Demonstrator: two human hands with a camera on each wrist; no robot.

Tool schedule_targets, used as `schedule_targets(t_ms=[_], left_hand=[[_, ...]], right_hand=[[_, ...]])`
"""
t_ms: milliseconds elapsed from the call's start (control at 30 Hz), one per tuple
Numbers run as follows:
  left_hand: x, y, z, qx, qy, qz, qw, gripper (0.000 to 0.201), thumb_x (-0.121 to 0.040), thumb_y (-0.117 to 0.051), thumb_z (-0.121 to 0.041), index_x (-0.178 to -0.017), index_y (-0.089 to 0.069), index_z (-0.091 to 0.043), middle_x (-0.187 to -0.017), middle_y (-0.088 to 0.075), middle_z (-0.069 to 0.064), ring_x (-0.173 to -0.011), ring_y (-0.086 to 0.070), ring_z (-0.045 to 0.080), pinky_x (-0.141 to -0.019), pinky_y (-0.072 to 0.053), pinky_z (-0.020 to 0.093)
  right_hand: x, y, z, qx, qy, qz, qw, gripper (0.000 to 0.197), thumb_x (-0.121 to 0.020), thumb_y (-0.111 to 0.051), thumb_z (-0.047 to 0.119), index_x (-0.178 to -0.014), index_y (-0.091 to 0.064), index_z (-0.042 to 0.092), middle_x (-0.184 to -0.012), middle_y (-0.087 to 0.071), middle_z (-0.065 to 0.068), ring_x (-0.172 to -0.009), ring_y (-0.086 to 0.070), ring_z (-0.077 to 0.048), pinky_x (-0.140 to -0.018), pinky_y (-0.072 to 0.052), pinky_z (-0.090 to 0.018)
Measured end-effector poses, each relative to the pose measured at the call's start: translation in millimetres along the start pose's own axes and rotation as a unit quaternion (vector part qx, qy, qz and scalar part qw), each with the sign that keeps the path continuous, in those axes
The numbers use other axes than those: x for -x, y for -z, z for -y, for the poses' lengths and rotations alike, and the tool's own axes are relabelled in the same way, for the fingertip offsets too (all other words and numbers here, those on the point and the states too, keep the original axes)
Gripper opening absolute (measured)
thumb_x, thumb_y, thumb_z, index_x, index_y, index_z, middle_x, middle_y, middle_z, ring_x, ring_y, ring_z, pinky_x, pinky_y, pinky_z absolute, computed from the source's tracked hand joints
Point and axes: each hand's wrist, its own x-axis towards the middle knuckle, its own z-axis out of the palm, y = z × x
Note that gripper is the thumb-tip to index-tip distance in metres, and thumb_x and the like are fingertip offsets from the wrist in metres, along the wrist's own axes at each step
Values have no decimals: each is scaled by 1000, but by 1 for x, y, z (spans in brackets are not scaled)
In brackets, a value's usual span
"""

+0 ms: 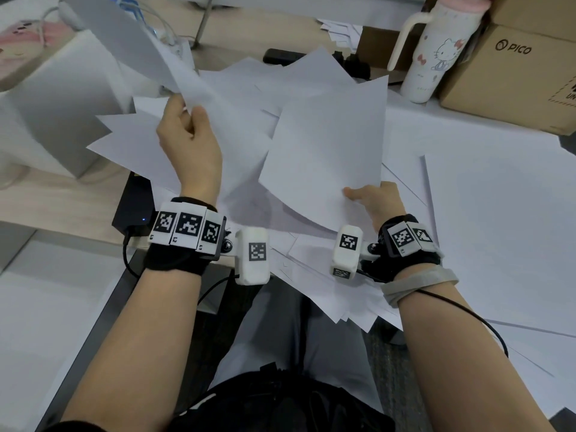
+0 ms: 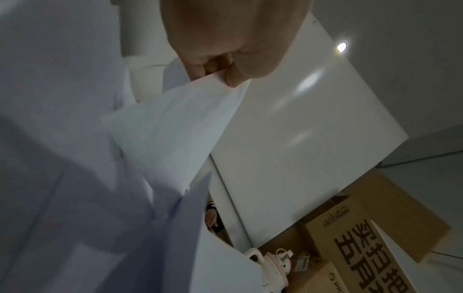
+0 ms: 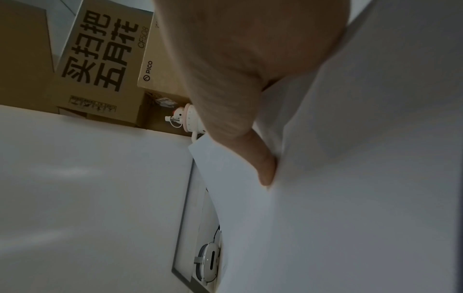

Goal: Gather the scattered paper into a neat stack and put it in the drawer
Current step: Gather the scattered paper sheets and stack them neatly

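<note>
Paper [image 1: 324,145] gathering under way: left hand [image 1: 187,145] and right hand [image 1: 374,198] each pinch lifted sheets above the littered tabletop [image 1: 498,213]; next, bringing both bundles together and squaring edges.

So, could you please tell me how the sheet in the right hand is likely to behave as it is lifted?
Probably floppy: the sheet, pinched at one edge by the right hand, already curves. Likely very light, since the thumb and hidden fingers alone carry it. It may slide easily over the loose paper pile.
</note>
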Motion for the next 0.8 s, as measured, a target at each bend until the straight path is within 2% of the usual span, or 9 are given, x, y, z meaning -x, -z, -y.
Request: schedule_targets(t_ms=[67, 133, 200, 300, 367, 500, 633, 733, 800], left_hand=[[-2, -1, -18, 3, -52, 21, 998, 12, -91, -43, -4, -88, -51, -12, -47, -41, -21, -48, -32, -2, -54, -27, 13], [-2, -2, -36, 9, -109, 51, 993, 13, -92, -43, -3, -95, -53, -11, -60, -47, -22, -53, -39, -5, -56, -31, 12], [-1, -3, -50, 23, -153, 79, 985, 14, -93, -43, -4, -98, -53, -12, -71, -52, -15, -58, -44, -7, -59, -33, 12], [-2, -3, -63, 54, -186, 90, 977, 15, -94, -45, -4, -99, -54, -15, -72, -57, -18, -62, -47, -6, -62, -36, 14], [-3, -4, -64, 84, -155, 106, 979, 15, -93, -46, -3, -101, -55, -12, -75, -62, -18, -68, -54, -3, -68, -42, 17], [4, -5, -45, 87, -6, 133, 987, 24, -93, -44, 5, -110, -53, -10, -74, -70, -16, -73, -62, 0, -72, -48, 18], [15, -4, -7, -22, 130, 113, 985, 35, -93, -44, 2, -122, -53, -16, -79, -59, -11, -67, -55, -1, -66, -48, 14], [21, -1, 20, -93, 164, 103, 977, 38, -92, -43, 1, -126, -54, -13, -93, -60, -3, -76, -56, 6, -75, -47, 21], [24, -1, 32, -130, 182, 123, 967, 39, -93, -42, 1, -129, -54, -12, -108, -61, 3, -88, -57, 14, -83, -48, 26]], right_hand=[[0, 1, 1, 21, -2, 9, 1000, 37, -75, -77, 7, -107, -64, -7, -111, -68, -17, -90, -60, -23, -79, -45, -27], [0, 3, 1, 32, -3, 21, 999, 39, -74, -78, 7, -107, -64, -8, -109, -68, -16, -93, -63, -25, -81, -48, -30], [1, 3, 1, 43, -2, 33, 999, 39, -74, -77, 6, -107, -63, -9, -103, -68, -15, -88, -62, -24, -75, -48, -28], [3, 5, 1, 59, 5, 46, 997, 36, -74, -76, 6, -105, -64, -9, -99, -68, -16, -83, -61, -22, -67, -46, -26], [5, 6, 1, 61, 8, 58, 996, 31, -75, -76, 6, -101, -64, -6, -99, -68, -16, -79, -61, -22, -63, -44, -22], [6, 6, 1, 65, 9, 79, 995, 30, -74, -76, 4, -100, -64, -4, -93, -67, -12, -77, -61, -20, -62, -44, -22], [5, 6, 2, 47, -1, 76, 996, 29, -77, -70, 6, -103, -62, -3, -88, -64, -7, -82, -59, -24, -68, -47, -29], [5, 5, 1, 40, 11, 68, 997, 31, -86, -66, 18, -110, -63, -2, -101, -67, -11, -92, -62, -27, -86, -50, -36], [6, 3, 0, 31, 18, 66, 997, 33, -90, -63, 22, -112, -64, -2, -105, -66, -12, -94, -62, -27, -91, -50, -38]])
